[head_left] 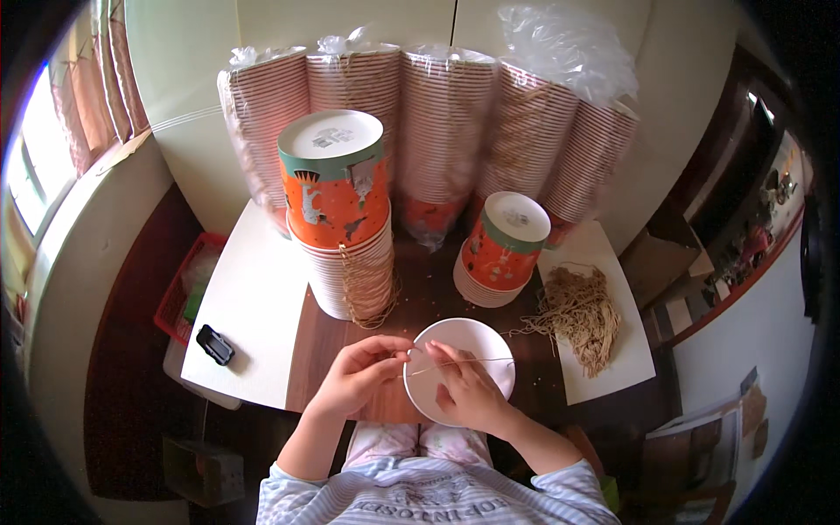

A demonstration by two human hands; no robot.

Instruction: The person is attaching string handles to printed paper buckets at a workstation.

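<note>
A paper bucket (492, 341) stands in front of me, its round white inside facing up. A thin tan cord (486, 360) stretches across its mouth to the right side of the rim. My left hand (357, 374) is closed at the left side of the rim, thumb and forefinger pinched on the cord. Over the bucket's mouth, my right hand (472, 394) is also closed, with the cord at its fingertips. The cord's ends are too thin to follow between the fingers.
Upside-down orange and green buckets form a tall stack (337, 206) at left, with cords hanging from it, and a short stack (503, 254) at right. Plastic-wrapped bucket stacks (446, 131) line the back. Tan cords (582, 319) lie heaped at right; a small black tray (215, 345) lies left.
</note>
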